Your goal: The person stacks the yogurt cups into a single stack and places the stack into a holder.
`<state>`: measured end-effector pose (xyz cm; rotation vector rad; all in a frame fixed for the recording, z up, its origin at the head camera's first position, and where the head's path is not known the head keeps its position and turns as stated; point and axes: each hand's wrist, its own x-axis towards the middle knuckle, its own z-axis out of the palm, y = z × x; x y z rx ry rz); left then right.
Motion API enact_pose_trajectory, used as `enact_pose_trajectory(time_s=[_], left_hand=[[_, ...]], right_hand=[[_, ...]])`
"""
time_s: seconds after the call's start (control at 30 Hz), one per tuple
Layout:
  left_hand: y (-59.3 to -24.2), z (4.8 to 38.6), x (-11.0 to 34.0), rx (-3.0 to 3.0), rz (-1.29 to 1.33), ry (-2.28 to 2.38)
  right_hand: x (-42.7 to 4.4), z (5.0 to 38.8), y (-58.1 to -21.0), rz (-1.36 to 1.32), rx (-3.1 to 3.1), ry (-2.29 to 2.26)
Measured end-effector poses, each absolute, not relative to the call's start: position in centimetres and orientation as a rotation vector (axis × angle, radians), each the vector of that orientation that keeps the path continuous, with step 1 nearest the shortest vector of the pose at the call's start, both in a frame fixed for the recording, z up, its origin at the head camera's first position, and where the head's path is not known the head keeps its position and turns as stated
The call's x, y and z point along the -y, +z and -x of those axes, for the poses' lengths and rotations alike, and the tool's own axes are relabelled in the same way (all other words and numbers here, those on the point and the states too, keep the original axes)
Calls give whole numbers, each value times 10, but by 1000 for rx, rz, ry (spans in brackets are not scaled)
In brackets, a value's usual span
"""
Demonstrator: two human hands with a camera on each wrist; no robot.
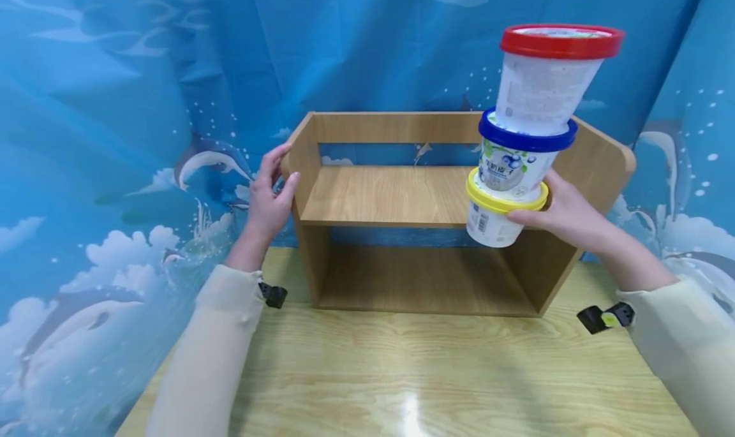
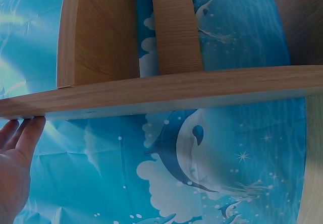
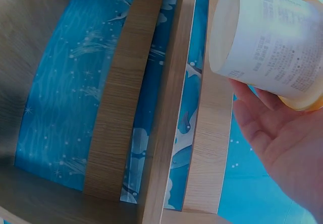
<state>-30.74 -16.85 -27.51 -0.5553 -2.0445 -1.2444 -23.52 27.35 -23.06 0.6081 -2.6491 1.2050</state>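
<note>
My right hand (image 1: 571, 215) grips the lowest of three stacked tubs near its yellow lid, holding the stack in front of the right side of a wooden shelf (image 1: 396, 194). The bottom tub (image 1: 494, 225) is white with a yellow lid. On it stands a white tub with a blue lid (image 1: 505, 166), printed with blueberries. A larger white tub with a red lid (image 1: 545, 86) tops the stack, which leans to the right. My left hand (image 1: 271, 198) touches the shelf's left side panel with its fingertips. In the right wrist view only the yellow-lidded tub (image 3: 272, 37) shows.
The two-level shelf stands on a light wooden table (image 1: 402, 367). A blue curtain (image 1: 367, 48) with dolphins and clouds hangs behind and at both sides. An upper board (image 1: 390, 194) divides the shelf above its lower compartment (image 1: 413, 277).
</note>
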Motion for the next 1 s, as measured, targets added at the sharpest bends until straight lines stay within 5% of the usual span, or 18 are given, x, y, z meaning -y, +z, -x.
enact_pose_trajectory(time_s=[1.0], left_hand=[[-253,270,151,2055,543,-1272]], right_hand=[[-248,287,-233,-602,2637,1325]])
